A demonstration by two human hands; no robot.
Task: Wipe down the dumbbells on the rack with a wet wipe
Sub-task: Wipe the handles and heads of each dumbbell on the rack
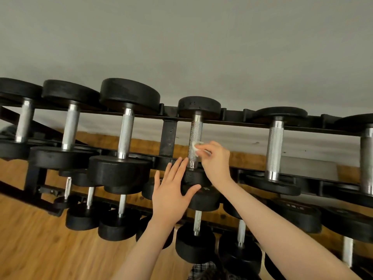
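While right hand [215, 158] pinches wipe [196, 147] on dumbbell handle [195, 138], left hand [173, 188] rests flat, fingers straight.

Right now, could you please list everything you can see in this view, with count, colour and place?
dumbbells on the top tier: six in view, black heads with silver knurled handles, in a row across the frame.
dumbbells on the lower tiers: several, black, smaller, partly hidden; exact count unclear.
rack: one, black metal, standing against the wall.
wall: grey, behind the rack.
floor: wood, brown, lower left.
wet wipe: one, white, pressed to the fourth dumbbell's handle.
checked cloth: dark and white, bottom edge.
left hand: fingers straight, on that dumbbell's near head.
right hand: pinching the wipe.
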